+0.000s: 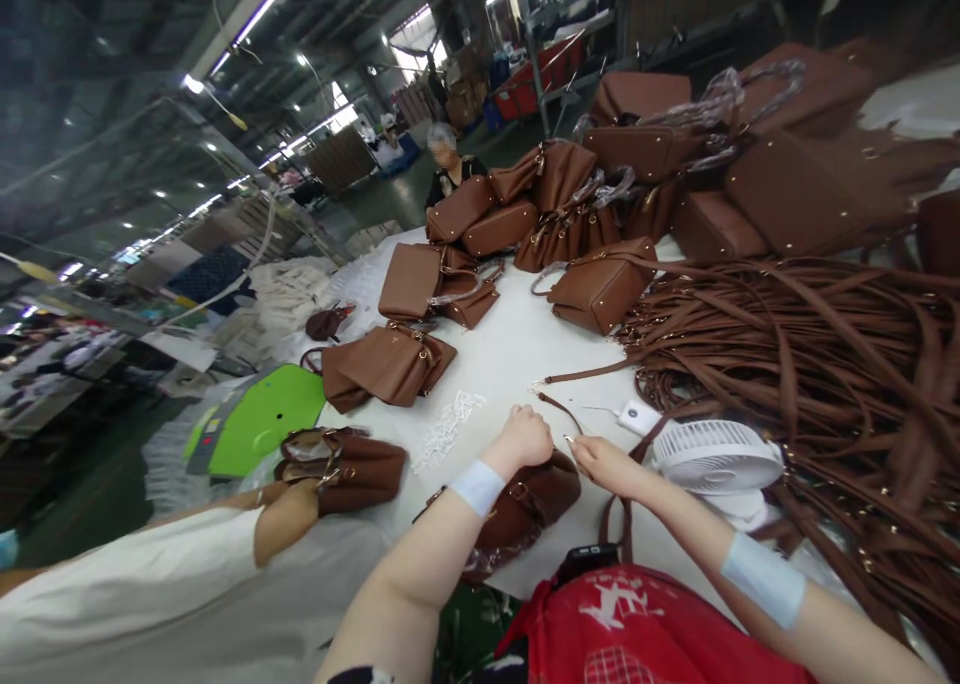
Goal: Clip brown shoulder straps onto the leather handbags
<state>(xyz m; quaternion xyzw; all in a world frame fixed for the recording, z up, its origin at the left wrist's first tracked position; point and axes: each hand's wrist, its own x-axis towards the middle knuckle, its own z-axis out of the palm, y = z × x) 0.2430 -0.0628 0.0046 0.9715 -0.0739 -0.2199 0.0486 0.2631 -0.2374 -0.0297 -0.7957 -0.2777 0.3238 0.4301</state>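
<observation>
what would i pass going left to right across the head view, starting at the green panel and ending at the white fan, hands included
Green panel → scattered small white pieces → left hand → right hand → white fan.

Brown handbag (529,512), brown straps (757,334), white-printed red garment (675,629)
</observation>
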